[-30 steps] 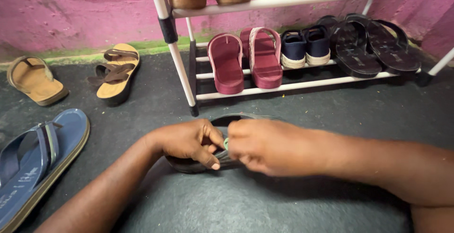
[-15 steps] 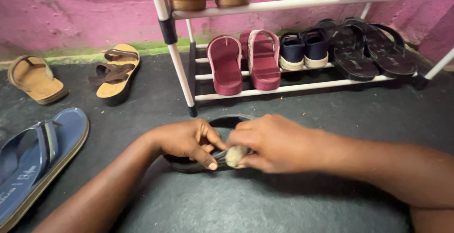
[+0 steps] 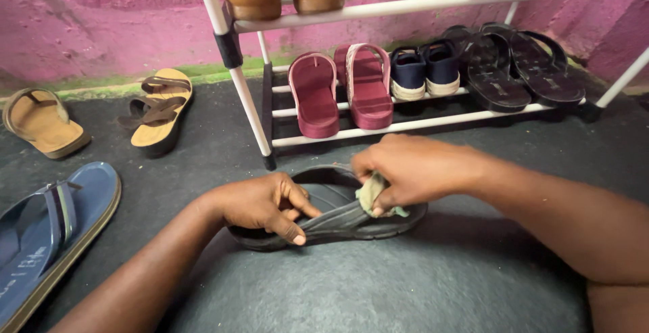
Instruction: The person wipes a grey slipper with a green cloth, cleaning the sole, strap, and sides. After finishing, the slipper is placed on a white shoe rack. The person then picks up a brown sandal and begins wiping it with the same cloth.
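Black sandal (image 3: 338, 219) lies on the dark floor (image 3: 378, 286) at the centre of the frame, just below the white shoe rack (image 3: 270, 137). Left hand (image 3: 265, 204) pinches its strap, thumb on the sole edge. Right hand (image 3: 412, 171) is clenched around a small pale cloth (image 3: 370, 194) pressed against the strap. Blue sandal (image 3: 47, 231) lies at lower left

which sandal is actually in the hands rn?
The black sandal on the floor in front of the rack. The left hand pinches its strap; the right hand presses a small cloth on it. The blue one and the tan ones lie untouched.
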